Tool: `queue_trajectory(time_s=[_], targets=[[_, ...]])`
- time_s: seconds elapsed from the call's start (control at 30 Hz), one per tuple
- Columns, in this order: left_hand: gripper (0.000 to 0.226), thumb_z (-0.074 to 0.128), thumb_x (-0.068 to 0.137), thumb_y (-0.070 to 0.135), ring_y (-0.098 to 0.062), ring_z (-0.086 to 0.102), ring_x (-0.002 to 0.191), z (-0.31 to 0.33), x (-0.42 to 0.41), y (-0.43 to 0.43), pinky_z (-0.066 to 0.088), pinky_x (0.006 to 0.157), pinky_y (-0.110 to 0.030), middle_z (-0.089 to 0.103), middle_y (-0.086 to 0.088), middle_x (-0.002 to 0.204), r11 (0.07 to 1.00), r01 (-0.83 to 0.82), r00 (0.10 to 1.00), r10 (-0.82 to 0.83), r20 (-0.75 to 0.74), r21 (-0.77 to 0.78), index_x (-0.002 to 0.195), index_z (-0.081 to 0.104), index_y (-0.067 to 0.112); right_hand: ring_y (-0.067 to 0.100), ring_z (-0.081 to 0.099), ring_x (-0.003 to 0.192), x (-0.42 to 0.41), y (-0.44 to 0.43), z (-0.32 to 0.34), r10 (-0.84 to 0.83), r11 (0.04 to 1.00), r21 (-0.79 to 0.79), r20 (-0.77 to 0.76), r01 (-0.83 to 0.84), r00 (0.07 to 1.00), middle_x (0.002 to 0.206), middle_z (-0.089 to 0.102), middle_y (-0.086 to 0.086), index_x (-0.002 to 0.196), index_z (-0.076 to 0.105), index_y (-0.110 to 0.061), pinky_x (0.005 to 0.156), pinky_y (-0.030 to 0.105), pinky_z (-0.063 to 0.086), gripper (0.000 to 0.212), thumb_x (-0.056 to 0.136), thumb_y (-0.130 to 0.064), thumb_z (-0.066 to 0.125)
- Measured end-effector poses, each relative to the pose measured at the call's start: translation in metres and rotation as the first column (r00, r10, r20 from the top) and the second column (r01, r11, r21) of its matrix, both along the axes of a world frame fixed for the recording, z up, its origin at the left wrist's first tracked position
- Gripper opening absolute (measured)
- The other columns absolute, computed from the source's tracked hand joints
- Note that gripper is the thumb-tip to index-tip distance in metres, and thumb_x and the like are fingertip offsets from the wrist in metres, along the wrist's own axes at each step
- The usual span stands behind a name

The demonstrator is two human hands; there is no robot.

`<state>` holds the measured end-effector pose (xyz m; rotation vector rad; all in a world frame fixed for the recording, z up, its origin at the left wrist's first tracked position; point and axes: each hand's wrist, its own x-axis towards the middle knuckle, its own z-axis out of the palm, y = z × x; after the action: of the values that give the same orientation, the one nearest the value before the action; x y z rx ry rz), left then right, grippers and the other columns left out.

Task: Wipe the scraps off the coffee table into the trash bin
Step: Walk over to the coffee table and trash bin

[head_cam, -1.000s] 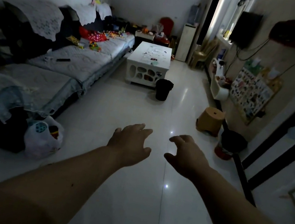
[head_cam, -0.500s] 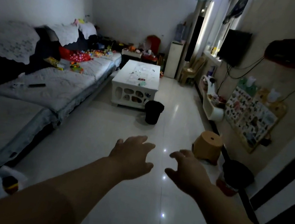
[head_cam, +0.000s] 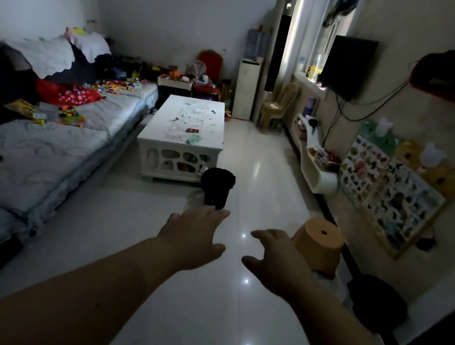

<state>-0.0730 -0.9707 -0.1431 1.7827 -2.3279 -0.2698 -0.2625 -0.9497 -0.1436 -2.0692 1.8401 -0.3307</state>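
A white coffee table (head_cam: 155, 130) stands in the middle of the dim room, its top strewn with small scraps (head_cam: 191, 122) of paper and wrappers. A black trash bin (head_cam: 215, 190) stands on the floor at the table's near right corner. My left hand (head_cam: 194, 239) and my right hand (head_cam: 276, 260) are stretched out in front of me over the floor, well short of the table. Both are empty with fingers spread, palms down.
A long grey sofa (head_cam: 38, 146) with toys and a remote runs along the left. An orange stool (head_cam: 319, 246) and a dark bucket (head_cam: 377, 303) stand on the right by the wall. A low white shelf (head_cam: 315, 169) lines the right wall under a TV (head_cam: 348, 66).
The view has advanced along the tiled floor toward the coffee table and bin, which now look larger and nearer. Both hands stay out in front, empty.
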Motion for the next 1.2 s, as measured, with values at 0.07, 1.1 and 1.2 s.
queue_trajectory(time_s=[0.07, 1.1, 1.2], targets=[[0.078, 0.055, 0.08, 0.051, -0.023, 0.03, 0.142, -0.002, -0.009, -0.051, 0.029, 0.111, -0.048, 0.031, 0.0, 0.156, 1.0, -0.016, 1.0, 0.016, -0.019, -0.01, 0.148, 0.019, 0.035, 0.024, 0.044, 0.129, -0.008, -0.055, -0.001, 0.017, 1.0, -0.009, 0.007, -0.017, 1.0, 0.15, 0.032, 0.005, 0.139, 0.036, -0.028, 0.104, 0.042, 0.042, 0.064, 0.083, -0.046, 0.061], [0.079, 0.054, 0.081, 0.05, -0.028, 0.028, 0.143, 0.001, -0.1, -0.82, 0.026, 0.113, -0.049, 0.025, -0.004, 0.158, 0.998, 0.048, 0.995, -0.051, 0.088, 0.032, 0.149, 0.017, 0.033, 0.021, 0.049, 0.122, -0.091, -0.836, 0.0, 0.01, 0.998, -0.055, -0.016, -0.011, 1.0, 0.145, 0.038, 0.002, 0.132, 0.044, -0.033, 0.101, 0.042, 0.044, 0.059, 0.079, -0.05, 0.063], [0.079, 0.054, 0.081, 0.05, -0.028, 0.029, 0.142, -0.006, -0.127, -0.892, 0.026, 0.111, -0.051, 0.025, -0.003, 0.158, 0.999, 0.019, 0.997, -0.022, 0.069, 0.032, 0.149, 0.018, 0.033, 0.021, 0.049, 0.123, -0.115, -0.91, -0.007, 0.031, 0.998, -0.059, -0.033, -0.032, 0.999, 0.146, 0.038, 0.002, 0.133, 0.042, -0.032, 0.101, 0.041, 0.044, 0.06, 0.079, -0.049, 0.063]])
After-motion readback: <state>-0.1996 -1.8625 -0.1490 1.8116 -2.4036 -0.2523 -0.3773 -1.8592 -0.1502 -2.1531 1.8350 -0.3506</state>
